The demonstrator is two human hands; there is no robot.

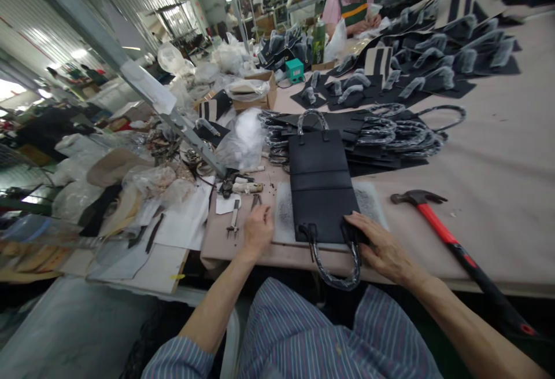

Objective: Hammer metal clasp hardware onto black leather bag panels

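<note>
So the black bag panel is lying opened out flat on a pale work pad at the near edge of the table. One plastic-wrapped handle hangs off the front and the other handle is at the far end.

The right hand is spread flat, palm down, on the near right corner. My guess is that's to pin the leather so it doesn't slide on the pad.

The left hand sits apart at the pad's left edge, fingers curled down. I can't tell if it's pinching anything. Small pliers are just beside it.

A red-handled hammer is parked to the right, within easy reach I'd say. A stack of similar panels is piled behind.
</note>
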